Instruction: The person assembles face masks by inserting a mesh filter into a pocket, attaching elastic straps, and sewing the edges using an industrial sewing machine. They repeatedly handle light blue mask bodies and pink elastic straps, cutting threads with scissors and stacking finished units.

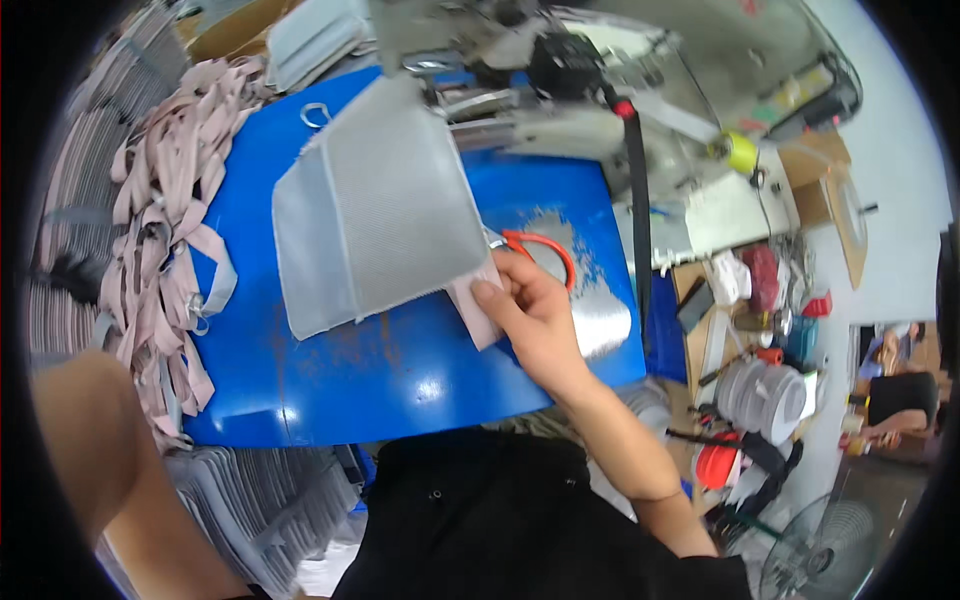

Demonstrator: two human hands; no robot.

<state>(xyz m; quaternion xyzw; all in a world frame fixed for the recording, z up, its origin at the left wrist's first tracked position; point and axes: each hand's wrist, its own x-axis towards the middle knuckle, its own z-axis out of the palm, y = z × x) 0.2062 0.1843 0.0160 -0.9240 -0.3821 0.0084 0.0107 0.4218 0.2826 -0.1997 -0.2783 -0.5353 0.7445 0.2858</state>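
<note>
Grey mesh cloth panel (400, 210), flat pink strap (474, 318) pinched by right hand (540, 315), left hand's grip can't be told

Bright, cool light fills the room. The glossy blue tabletop (350, 385) throws small white glare spots toward seven o'clock, and its worn silvery metal patch (605, 320) shines hard at three o'clock. The black boxy machine part (565, 68) at one o'clock is softened by blur; the bare left arm (90, 440) at eight o'clock is soft and darker. Fisheye distortion stretches the round wire-caged fan (820, 550) at four o'clock; black vignetting rims everything.
</note>
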